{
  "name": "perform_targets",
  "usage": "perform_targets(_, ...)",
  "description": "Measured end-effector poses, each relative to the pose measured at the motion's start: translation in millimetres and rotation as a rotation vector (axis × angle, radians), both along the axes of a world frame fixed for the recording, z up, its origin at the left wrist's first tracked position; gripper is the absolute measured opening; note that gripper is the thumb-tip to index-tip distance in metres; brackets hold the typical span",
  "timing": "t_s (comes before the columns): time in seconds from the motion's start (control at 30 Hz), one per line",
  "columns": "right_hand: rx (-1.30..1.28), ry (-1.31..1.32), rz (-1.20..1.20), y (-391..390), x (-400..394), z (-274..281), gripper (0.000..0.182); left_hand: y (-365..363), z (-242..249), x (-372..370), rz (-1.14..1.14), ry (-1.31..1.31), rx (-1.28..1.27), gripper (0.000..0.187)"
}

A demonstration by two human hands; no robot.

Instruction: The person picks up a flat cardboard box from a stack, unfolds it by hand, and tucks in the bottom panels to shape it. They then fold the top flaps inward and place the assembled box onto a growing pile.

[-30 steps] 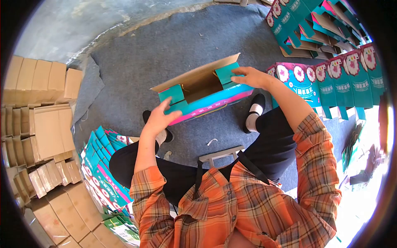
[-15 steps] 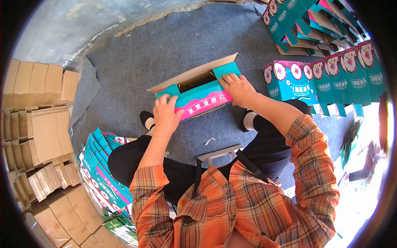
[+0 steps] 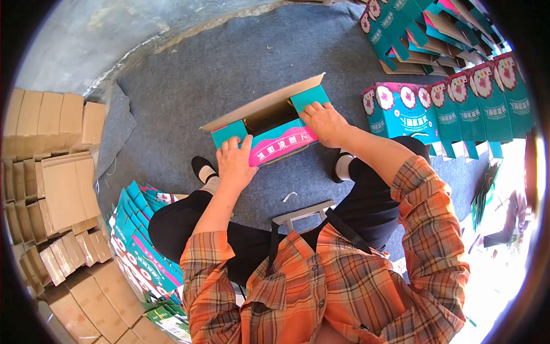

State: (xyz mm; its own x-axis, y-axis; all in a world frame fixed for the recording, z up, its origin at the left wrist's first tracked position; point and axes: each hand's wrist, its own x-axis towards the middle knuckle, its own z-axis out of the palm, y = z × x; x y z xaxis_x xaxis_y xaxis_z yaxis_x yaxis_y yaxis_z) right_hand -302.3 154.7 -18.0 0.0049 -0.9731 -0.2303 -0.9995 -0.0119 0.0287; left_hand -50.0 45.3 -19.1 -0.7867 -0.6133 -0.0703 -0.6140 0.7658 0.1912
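Observation:
A teal and pink printed carton [image 3: 281, 148] is between my hands in front of my knees, its top open and its dark inside showing. The far flap stands up with bare brown cardboard facing me, and short teal flaps lie at both ends. My left hand [image 3: 234, 163] grips the near left corner, fingers over the top edge. At the near right corner, my right hand [image 3: 325, 123] has its fingers on the end flap and the side. Both thumbs are partly hidden or close against the carton.
Formed teal cartons [image 3: 407, 114] stand in a row at right, with more stacked behind. Flat printed cartons [image 3: 146, 241] lean by my left knee. Brown boxes [image 3: 69, 183] are piled along the left. A metal stool frame [image 3: 303, 215] is between my legs on grey carpet [image 3: 189, 74].
The near side of the carton has tipped a little, so more of the inside shows. My hands have shifted slightly with it and keep their hold at both ends.

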Motion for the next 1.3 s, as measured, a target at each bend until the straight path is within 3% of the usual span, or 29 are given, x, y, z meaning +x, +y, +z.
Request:
perform_targets(0.17, 0.038, -0.041, -0.002, 3, -2, -6, 0.064, 0, -1, 0, -0.011, -0.027, 0.071, 0.086)
perform_targets(0.3, -0.095, 0.027, 0.05, 7, -3, -22, 0.07, 12, -17, 0, -0.069, -0.052, -0.036, 0.076)
perform_targets(0.47, 0.092, 0.108, 0.022, 2, 3, -14, 0.074, 13, -23, 5, -0.087, -0.138, -0.039, 0.067)
perform_targets(0.7, 0.115, 0.085, -0.064, -1, 24, -1, 0.069, 10, -15, 4, -0.1, -0.168, -0.01, 0.059)
perform_targets(0.77, 0.076, 0.027, 0.041, -2, 34, -18, 0.071, 11, -16, 3, -0.111, -0.167, 0.007, 0.057)
perform_targets(0.83, 0.006, 0.066, 0.057, 0, 37, -24, 0.062, 11, -19, 4, -0.111, -0.117, -0.021, 0.049)
perform_targets(1.03, 0.06, 0.07, 0.069, -5, 38, -21, 0.069, 26, 9, -4, -0.144, -0.132, 0.066, 0.068)
perform_targets(1.2, -0.206, 0.064, 0.08, -9, 38, -39, 0.052, 28, 17, -9, -0.187, -0.19, 0.211, 0.065)
perform_targets(1.3, -0.027, 0.033, 0.07, -18, 39, -27, 0.05, 20, 24, -7, -0.209, -0.105, 0.228, 0.057)
